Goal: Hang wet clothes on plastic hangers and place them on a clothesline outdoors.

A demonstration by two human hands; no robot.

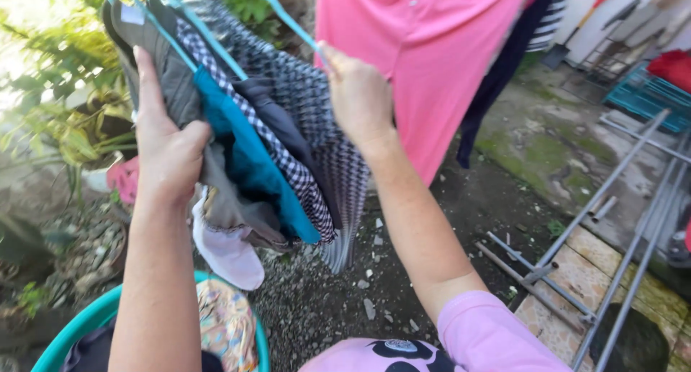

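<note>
2 hands (169,152) (358,95) grip hung clothes (281,149) over gravel ground (324,300).

The left hand (167,152) is on the left side of the bundle of clothes (277,152) on the hangers (216,41), and the right hand (358,95) is on its right side. Below the left arm stands a basin (68,336) with laundry (227,321) inside. Behind the right hand hangs a shirt (425,48). Metal pipes (612,221) lie on the ground at the right.
</note>
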